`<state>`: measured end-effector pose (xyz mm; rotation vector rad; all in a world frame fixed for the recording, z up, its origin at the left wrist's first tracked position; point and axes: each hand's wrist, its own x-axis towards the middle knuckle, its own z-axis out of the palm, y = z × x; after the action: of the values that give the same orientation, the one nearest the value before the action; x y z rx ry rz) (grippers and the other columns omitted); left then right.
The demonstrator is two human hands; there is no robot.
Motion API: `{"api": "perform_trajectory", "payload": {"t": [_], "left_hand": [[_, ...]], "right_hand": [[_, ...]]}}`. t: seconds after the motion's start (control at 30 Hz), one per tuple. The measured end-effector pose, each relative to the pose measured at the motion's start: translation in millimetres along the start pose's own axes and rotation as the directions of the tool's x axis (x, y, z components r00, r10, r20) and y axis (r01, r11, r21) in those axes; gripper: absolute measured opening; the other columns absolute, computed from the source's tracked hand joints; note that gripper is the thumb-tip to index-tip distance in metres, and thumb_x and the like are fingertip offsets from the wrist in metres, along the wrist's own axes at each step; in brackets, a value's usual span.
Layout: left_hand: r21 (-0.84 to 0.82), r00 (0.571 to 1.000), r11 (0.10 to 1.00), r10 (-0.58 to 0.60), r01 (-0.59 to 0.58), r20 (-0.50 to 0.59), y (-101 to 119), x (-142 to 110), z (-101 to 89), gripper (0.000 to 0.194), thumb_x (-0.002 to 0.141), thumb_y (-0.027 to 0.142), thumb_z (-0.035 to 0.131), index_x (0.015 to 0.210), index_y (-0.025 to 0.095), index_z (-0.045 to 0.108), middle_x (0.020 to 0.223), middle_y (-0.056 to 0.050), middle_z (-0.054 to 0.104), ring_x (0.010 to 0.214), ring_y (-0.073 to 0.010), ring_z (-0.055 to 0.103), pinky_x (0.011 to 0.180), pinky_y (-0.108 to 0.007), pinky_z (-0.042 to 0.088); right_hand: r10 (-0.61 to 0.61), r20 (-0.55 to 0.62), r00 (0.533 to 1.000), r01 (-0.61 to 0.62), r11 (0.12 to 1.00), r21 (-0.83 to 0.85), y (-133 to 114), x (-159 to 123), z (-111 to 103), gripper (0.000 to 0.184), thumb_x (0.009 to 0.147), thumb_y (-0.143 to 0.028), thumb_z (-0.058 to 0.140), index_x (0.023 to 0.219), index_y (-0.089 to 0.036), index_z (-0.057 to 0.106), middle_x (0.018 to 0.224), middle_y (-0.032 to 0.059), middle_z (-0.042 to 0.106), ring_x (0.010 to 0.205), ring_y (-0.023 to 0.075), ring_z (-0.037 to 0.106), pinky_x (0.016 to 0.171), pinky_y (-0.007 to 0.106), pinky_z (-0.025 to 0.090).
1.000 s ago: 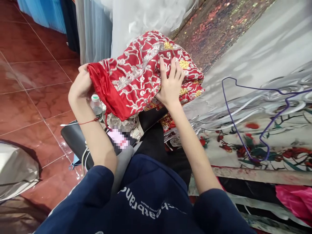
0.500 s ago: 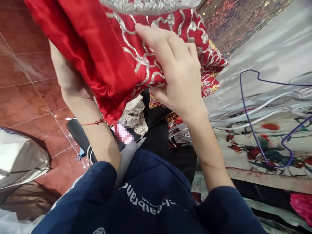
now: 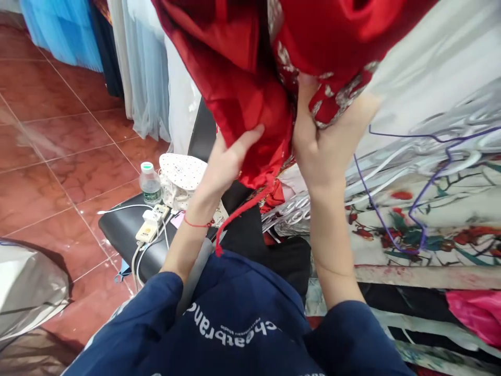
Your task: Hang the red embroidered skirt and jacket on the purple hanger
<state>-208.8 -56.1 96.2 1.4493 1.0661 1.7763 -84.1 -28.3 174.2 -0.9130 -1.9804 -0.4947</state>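
A red satin garment [image 3: 245, 99] with silver embroidery hangs from both hands at the top of the view, its upper part cut off by the frame. My left hand [image 3: 227, 162] is closed on its plain red side, thumb lying on top of the cloth and the other fingers hidden behind. On the embroidered side, my right hand [image 3: 324, 136] grips a bunched fold, with most fingers tucked out of sight in the fabric. A thin red tie [image 3: 242, 209] dangles from the garment's lower edge between my forearms, reaching down to my lap.
On the black seat [image 3: 121, 224] at left are a water bottle [image 3: 151, 185], a power strip [image 3: 152, 224] with cables and a dotted white cloth item [image 3: 183, 172]. White hangers and a purple hanger [image 3: 415, 250] lie at right. Gowns [image 3: 144, 78] hang at back left.
The garment has been turned and lifted, so its plain satin now faces me and the tie hangs loose. My left hand has come out from behind it; my right hand has shifted its hold.
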Motion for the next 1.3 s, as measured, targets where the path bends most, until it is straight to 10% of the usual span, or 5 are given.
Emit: {"api": "perform_trajectory", "payload": {"t": [0.3,0.63,0.97,1.13,1.3], "left_hand": [[-0.012,0.995,0.997,0.07,-0.07,0.075,-52,7,66.9,0.054,0.098,0.066,0.038,0.117,0.021,0.061,0.122,-0.007,0.07,0.131,-0.0268,0.058,0.116,-0.045,0.046],[0.245,0.929,0.921,0.227,-0.302,0.292,-31,50,133.5,0.057,0.099,0.065,0.03,0.116,0.022,0.065,0.123,-0.01,0.068,0.131,-0.0314,0.055,0.114,-0.052,0.04],[0.592,0.75,0.583,0.045,-0.557,0.66,-42,58,72.3,0.115,0.072,0.083,0.061,0.162,0.029,0.015,0.169,-0.016,0.019,0.157,-0.0416,0.011,0.12,-0.065,0.016],[0.731,0.828,0.407,0.143,-0.548,0.542,-51,51,68.4,0.088,0.085,0.038,0.067,0.161,0.029,0.024,0.168,-0.01,0.022,0.157,-0.0347,0.015,0.125,-0.059,0.014],[0.729,0.885,0.502,0.287,-0.465,0.366,-69,65,46.7,0.062,0.085,0.007,0.046,0.137,0.035,0.062,0.141,0.0,0.064,0.133,-0.0229,0.059,0.113,-0.042,0.047]], "right_hand": [[0.354,-0.281,0.892,-0.388,0.918,-0.078,100,-63,-34,0.058,0.1,-0.06,0.028,0.075,-0.021,0.062,0.073,0.0098,0.065,0.083,0.0286,0.07,0.074,0.045,0.055],[0.473,-0.44,0.763,-0.546,0.836,-0.05,171,-121,-77,0.038,0.095,-0.052,0.045,0.083,-0.021,0.063,0.076,0.0104,0.066,0.077,0.0271,0.068,0.075,0.041,0.054],[0.593,-0.314,0.742,-0.635,0.771,-0.045,199,-167,-65,0.015,0.08,-0.03,0.049,0.077,-0.024,0.062,0.06,0.0033,0.061,0.052,0.0213,0.055,0.06,0.034,0.049],[0.535,-0.402,0.743,-0.593,0.805,-0.026,195,-164,-74,0.017,0.077,-0.031,0.048,0.08,-0.024,0.063,0.07,0.0076,0.067,0.063,0.0251,0.065,0.066,0.037,0.052],[0.525,-0.502,0.688,-0.637,0.768,-0.071,202,-171,-83,0.01,0.071,-0.034,0.051,0.065,-0.027,0.051,0.059,0.006,0.06,0.056,0.0261,0.061,0.061,0.039,0.05]]}}
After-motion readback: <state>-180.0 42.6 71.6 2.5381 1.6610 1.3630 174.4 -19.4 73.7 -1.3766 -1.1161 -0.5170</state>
